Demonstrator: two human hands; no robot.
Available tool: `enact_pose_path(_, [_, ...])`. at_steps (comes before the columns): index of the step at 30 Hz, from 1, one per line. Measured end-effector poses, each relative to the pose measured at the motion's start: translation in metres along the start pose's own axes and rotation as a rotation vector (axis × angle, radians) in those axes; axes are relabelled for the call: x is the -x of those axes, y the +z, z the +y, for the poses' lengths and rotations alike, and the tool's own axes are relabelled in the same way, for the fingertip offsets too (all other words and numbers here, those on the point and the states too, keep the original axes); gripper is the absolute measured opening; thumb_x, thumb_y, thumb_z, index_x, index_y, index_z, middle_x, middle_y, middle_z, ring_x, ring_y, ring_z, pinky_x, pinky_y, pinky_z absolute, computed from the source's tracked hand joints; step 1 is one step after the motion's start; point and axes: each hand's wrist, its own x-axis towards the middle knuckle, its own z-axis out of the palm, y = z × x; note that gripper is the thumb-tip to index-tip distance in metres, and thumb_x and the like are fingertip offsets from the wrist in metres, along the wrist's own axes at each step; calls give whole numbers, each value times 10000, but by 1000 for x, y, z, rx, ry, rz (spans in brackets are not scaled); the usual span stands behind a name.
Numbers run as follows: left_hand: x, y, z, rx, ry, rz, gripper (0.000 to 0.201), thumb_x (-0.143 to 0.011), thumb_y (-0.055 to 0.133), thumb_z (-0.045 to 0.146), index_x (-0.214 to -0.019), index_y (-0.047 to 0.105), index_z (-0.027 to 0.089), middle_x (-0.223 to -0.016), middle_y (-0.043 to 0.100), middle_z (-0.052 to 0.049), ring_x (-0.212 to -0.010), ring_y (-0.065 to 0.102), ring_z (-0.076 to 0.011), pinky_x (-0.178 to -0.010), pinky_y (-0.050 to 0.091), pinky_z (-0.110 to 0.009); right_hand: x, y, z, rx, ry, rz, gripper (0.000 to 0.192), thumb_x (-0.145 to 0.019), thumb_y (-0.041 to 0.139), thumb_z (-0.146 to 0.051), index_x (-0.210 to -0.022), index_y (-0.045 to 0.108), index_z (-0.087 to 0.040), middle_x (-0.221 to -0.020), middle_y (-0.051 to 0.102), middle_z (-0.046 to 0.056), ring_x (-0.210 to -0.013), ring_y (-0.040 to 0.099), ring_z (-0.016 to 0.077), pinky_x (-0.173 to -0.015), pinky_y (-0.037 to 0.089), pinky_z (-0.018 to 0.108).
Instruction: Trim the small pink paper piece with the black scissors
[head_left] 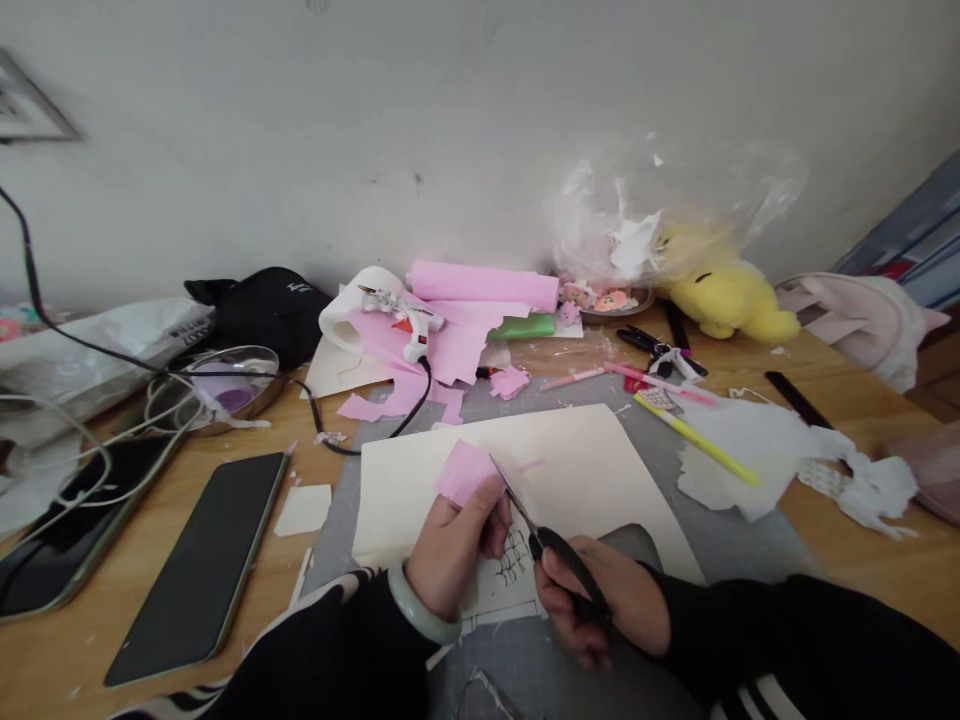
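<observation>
Between the thumb and fingers of my left hand [457, 535] is a small piece of pink paper [466, 470], held up over a white sheet [585, 445]. Black-handled scissors [541, 540] are in my right hand [607, 600], its fingers wrapped round the handles. Their blades point up and left and meet the right edge of the pink paper. Whether the blades are parted is hard to make out. Beneath my hands the white sheet carries a drawn pattern of black lines [514, 560], partly hidden by my fingers.
A grey cutting mat [341, 540] lies under the sheet. Behind it are a glue gun [409, 325] with a black cord and a pink paper roll [484, 285]. A phone [202, 560] lies left. At right are a yellow marker [697, 437], white scraps [750, 450] and a yellow plush toy [727, 290].
</observation>
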Motion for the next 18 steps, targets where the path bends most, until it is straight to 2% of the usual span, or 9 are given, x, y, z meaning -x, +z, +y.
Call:
enact_pose_path(10, [1, 1, 0, 115, 19, 37, 323, -761, 403, 313, -467, 376, 181, -326, 345, 59, -354, 302, -80, -423, 249, -224, 3, 1, -1, 6, 42, -83, 635, -314, 414, -765, -448, 306, -155, -246, 349, -56, -212, 334, 49, -189, 265, 144])
enact_pose_path(14, [0, -2, -2, 76, 1, 4, 390, -767, 391, 319, -404, 346, 183, -320, 317, 54, -361, 275, -78, -446, 246, -233, 0, 0, 2, -29, 0, -90, 595, -393, 413, -742, -472, 313, -160, -253, 338, -61, -233, 360, 59, -191, 258, 134])
enact_pose_path(18, [1, -3, -3, 29, -13, -18, 445, -774, 370, 338, -359, 347, 180, -311, 292, 49, -357, 257, -78, -449, 239, -240, 0, 0, 5, -51, -63, -139, 580, -448, 388, -735, -481, 311, -161, -272, 332, -72, -225, 325, 38, -211, 273, 138])
